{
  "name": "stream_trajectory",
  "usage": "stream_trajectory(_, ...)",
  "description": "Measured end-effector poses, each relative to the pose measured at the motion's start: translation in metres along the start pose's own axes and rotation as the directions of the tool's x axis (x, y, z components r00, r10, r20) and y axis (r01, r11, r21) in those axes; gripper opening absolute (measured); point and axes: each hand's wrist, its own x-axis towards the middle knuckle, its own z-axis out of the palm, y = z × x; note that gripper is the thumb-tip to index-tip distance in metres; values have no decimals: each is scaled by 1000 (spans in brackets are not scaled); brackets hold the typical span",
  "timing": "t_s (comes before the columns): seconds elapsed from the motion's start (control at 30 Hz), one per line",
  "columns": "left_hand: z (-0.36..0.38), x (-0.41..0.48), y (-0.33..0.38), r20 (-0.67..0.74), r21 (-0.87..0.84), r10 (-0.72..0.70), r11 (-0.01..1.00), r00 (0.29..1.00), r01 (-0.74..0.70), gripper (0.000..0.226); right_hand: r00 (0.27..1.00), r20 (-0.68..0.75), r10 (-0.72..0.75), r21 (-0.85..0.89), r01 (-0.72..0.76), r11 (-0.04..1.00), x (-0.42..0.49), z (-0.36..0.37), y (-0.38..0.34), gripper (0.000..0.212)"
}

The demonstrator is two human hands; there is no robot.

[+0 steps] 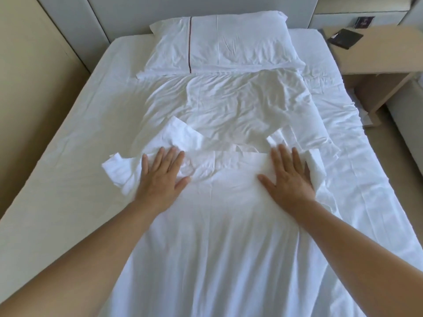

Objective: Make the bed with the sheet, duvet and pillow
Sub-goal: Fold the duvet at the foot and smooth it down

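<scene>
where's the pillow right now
In the head view the pillow lies flat at the head of the bed, against the headboard, just beyond the rumpled duvet and left of the bedside table.

pillow [226,44]: white, with one thin dark red stripe running across it near its left end
duvet [219,220]: plain white, no pattern
sheet [68,156]: plain white
headboard [128,12]: pale grey panels
wall [29,72]: beige
bedside table [375,51]: light wood tone
flat thing on the bedside table [345,38]: black
floor [402,143]: pale beige
</scene>
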Motion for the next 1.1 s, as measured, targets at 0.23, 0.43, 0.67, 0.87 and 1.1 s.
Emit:
stream_trajectory(0.23,64,23,-22,64,-143,-172,973,983,179,80,999,-50,17,29,-16,999,16,59,24,92)
stream_trajectory(0.43,146,38,-9,33,-138,-203,969,979,205,85,987,-162,-8,71,20,997,34,121,36,93)
stream_trajectory(0.67,92,16,15,137,-64,-273,957,952,283,70,999,-17,37,89,-36,995,22,80,32,86)
stream_trajectory(0.87,9,-87,83,84,-377,-156,909,984,177,48,981,-103,165,207,-141,968,-87,7,-63,48)
stream_trajectory(1.1,76,-101,74,144,-147,-114,980,983,136,62,998,2,-62,10,62,998,-118,99,-137,63)
